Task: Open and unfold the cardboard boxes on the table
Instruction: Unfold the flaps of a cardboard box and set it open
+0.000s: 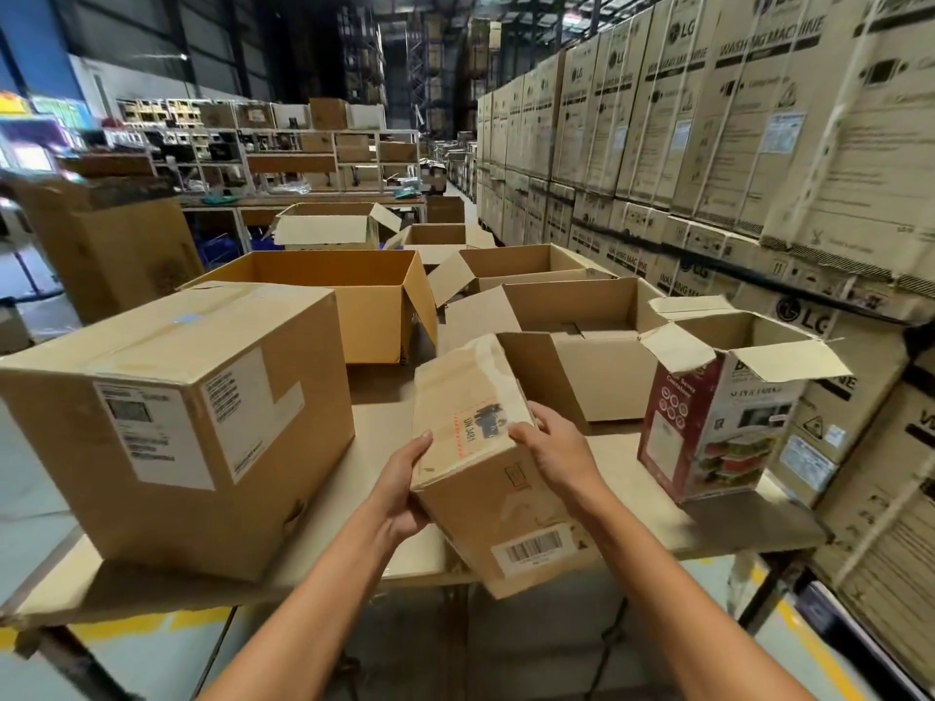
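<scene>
Right of the big sealed box (177,422), the left hand (405,478) and right hand (556,447) each keep a closed grip on the small box (485,488); it seems light, stiff and creased, best held by its edges.

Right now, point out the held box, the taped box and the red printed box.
held box (485,523): head view, its near side face.
taped box (167,331): head view, its top face.
red printed box (668,422): head view, its red side.

Small closed cardboard box (485,462) tilted above table edge, large sealed box (177,422) left
</scene>
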A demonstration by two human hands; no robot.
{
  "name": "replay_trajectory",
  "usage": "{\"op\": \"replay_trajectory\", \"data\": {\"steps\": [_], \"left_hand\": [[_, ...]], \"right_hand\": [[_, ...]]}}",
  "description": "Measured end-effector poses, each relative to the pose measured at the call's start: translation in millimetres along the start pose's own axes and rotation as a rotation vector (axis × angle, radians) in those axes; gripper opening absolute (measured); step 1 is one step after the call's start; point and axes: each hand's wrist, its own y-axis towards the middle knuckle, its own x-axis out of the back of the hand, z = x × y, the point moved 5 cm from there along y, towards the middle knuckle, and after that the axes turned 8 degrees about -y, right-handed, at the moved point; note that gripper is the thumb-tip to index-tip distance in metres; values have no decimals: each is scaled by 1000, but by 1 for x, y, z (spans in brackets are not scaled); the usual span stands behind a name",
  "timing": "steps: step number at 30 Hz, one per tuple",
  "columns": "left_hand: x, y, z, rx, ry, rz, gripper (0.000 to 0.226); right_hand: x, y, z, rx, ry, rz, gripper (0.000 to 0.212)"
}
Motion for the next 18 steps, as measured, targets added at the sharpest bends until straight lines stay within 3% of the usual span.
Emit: {"op": "replay_trajectory", "data": {"steps": [4,7,11,15,18], "left_hand": [[35,4,15,25,-177,24,52],[67,2,10,16,-215,-43,49],[103,2,0,-7,100,-191,43],[108,3,-10,-117,502,-304,34],[92,12,-23,-217,606,-195,50]], "right_hand": [[-13,-1,5,145,-211,-45,59],[-27,2,-7,187,-297,-12,57],[-47,11,-29,145,-637,110,69],[-66,19,-36,93,-782,115,72],[-75,22,-33,75,-845,137,71]]}}
